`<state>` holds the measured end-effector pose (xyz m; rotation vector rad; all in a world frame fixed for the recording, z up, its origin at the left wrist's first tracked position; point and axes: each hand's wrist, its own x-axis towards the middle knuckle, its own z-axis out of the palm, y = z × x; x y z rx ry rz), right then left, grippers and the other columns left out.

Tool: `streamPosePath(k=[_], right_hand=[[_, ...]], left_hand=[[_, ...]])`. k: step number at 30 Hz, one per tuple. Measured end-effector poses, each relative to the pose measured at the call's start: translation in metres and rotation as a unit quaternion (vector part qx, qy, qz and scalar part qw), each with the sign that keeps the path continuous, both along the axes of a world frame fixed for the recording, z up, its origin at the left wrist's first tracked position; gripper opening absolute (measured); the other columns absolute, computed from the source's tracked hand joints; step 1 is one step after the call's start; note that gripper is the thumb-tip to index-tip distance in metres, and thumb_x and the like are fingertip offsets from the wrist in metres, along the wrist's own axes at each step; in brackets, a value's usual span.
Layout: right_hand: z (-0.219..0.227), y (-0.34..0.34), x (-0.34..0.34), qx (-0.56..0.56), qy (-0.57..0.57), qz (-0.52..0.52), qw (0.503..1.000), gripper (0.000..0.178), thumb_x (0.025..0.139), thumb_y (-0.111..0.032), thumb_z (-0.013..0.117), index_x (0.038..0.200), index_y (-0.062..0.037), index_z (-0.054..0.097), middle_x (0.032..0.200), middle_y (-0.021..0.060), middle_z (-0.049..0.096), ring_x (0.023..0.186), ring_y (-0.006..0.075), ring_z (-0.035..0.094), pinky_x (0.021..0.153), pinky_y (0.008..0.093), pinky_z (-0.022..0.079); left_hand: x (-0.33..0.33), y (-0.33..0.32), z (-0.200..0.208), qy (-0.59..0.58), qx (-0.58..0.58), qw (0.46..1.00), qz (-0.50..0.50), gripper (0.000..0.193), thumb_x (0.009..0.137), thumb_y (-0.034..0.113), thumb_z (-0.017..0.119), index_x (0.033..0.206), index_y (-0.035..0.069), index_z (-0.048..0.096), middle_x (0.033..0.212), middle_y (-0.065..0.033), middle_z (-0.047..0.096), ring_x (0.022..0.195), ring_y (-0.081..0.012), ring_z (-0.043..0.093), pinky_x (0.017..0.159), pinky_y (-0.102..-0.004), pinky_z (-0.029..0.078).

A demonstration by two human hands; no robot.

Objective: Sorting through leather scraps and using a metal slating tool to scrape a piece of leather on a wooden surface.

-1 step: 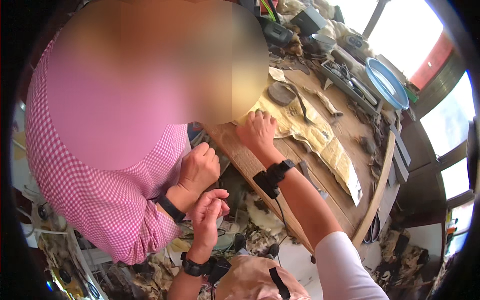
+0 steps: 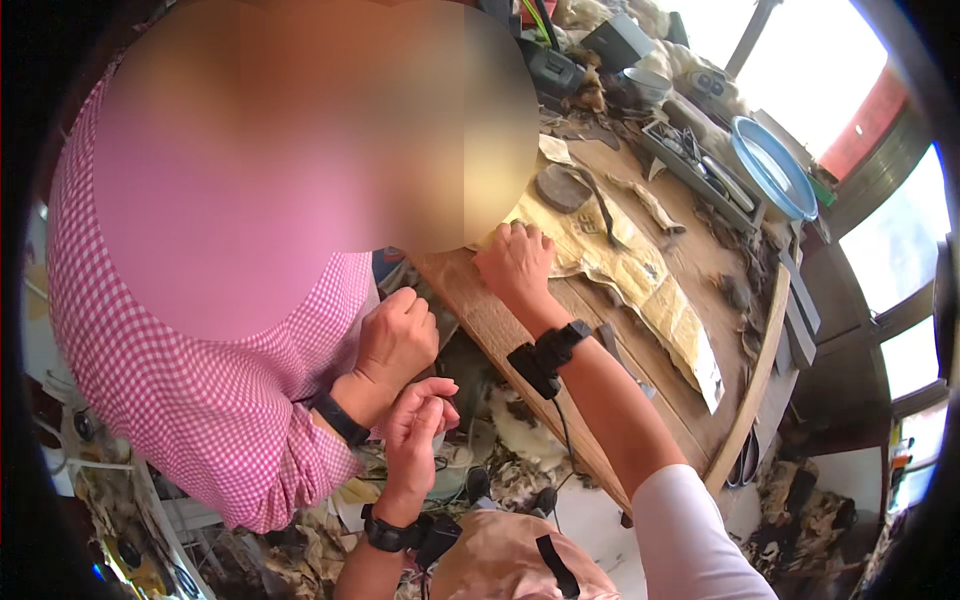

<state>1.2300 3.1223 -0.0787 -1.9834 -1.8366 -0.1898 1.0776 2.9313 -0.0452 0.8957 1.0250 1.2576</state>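
Observation:
My right hand rests by the table's near edge, fingers curled over the border of a long, wrinkled yellow sheet. Its fingertips are hidden, so I cannot tell whether they grip the sheet. Low in the middle, my left hand hangs in the air with its fingers loosely bent and partly apart. Nothing shows in it. Just above it is the closed hand of a person in a pink checked shirt. A round, flat brown piece and a dark curved strip lie on the yellow sheet.
The wooden table slants away to the right. Toward its far side are a grey tool tray, a blue basin and heaped fur scraps. A hammer-like tool lies beside my right forearm. More scraps cover the floor.

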Motion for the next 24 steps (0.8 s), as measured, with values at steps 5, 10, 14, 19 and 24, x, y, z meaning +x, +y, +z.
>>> streamPosePath(k=[5, 10, 14, 19, 24], right_hand=[[0.029, 0.013, 0.03, -0.093, 0.176, 0.035, 0.979, 0.03, 0.079, -0.032, 0.053, 0.073, -0.005, 0.066, 0.07, 0.0208, 0.061, 0.07, 0.0366, 0.061, 0.067, 0.0444, 0.048], [0.04, 0.034, 0.105, -0.034, 0.26, -0.042, 0.964, 0.03, 0.081, -0.035, 0.05, 0.081, -0.0097, 0.066, 0.074, 0.0199, 0.06, 0.075, 0.0377, 0.059, 0.069, 0.0434, 0.047], [0.029, 0.035, 0.144, -0.037, 0.23, -0.146, 0.961, 0.032, 0.082, -0.035, 0.049, 0.083, -0.0077, 0.066, 0.079, 0.0182, 0.062, 0.079, 0.0373, 0.059, 0.073, 0.0436, 0.046], [0.006, 0.03, 0.174, -0.055, 0.236, -0.19, 0.951, 0.035, 0.081, -0.035, 0.051, 0.087, -0.0041, 0.065, 0.085, 0.0218, 0.061, 0.085, 0.0363, 0.059, 0.075, 0.0437, 0.045], [0.001, 0.026, 0.165, -0.075, 0.202, -0.172, 0.961, 0.034, 0.081, -0.036, 0.051, 0.083, -0.0045, 0.064, 0.083, 0.021, 0.062, 0.082, 0.0364, 0.059, 0.072, 0.0442, 0.046]], left_hand=[[0.002, 0.025, -0.008, -0.008, -0.011, 1.0, -0.003, 0.019, 0.09, 0.012, 0.045, 0.103, 0.004, 0.056, 0.075, 0.0037, 0.051, 0.067, -0.0019, 0.045, 0.061, -0.0162, 0.037], [0.02, 0.06, -0.009, -0.002, -0.004, 1.0, -0.027, 0.018, 0.09, 0.01, 0.046, 0.103, 0.003, 0.055, 0.085, 0.0015, 0.056, 0.068, -0.0022, 0.046, 0.056, -0.0144, 0.034], [0.031, 0.087, -0.012, 0.009, 0.014, 1.0, -0.006, 0.016, 0.088, 0.007, 0.049, 0.102, 0.002, 0.056, 0.088, -0.0006, 0.058, 0.068, -0.0033, 0.046, 0.059, -0.0154, 0.037], [0.043, 0.13, -0.023, 0.113, 0.038, 0.991, 0.056, 0.016, 0.088, 0.01, 0.052, 0.1, 0.002, 0.059, 0.084, -0.0011, 0.06, 0.066, -0.004, 0.049, 0.058, -0.0174, 0.04], [0.07, 0.238, -0.022, 0.373, 0.13, 0.913, 0.101, 0.027, 0.081, 0.024, 0.06, 0.091, 0.0, 0.064, 0.075, -0.0073, 0.064, 0.064, -0.0125, 0.057, 0.06, -0.026, 0.044]])
